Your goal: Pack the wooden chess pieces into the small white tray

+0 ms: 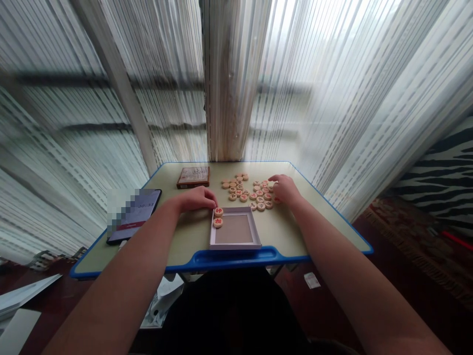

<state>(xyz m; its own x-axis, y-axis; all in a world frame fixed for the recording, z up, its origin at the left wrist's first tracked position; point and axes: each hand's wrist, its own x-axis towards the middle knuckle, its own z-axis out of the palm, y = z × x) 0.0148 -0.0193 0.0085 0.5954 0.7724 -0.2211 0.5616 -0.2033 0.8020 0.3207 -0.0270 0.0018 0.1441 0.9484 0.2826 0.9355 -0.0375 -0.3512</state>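
Observation:
An open white box (256, 237) lies near the table's front edge. Two round wooden pieces with red characters, one (218, 211) behind the other (218, 223), sit along its left side. My left hand (197, 198) rests by the box's back left corner, fingers curled together; whether they hold anything is hidden. Several more round pieces (244, 197) with red or dark characters are spread behind and right of the box. My right hand (284, 189) is over the right edge of these pieces, index finger extended to the left, its other fingers partly hidden.
A flat box lid (193, 176) with a printed top lies at the back left of the table (185, 246). A tablet or phone (138, 217) lies at the left edge. A blue trough (236, 256) runs along the front edge, and curtains hang behind.

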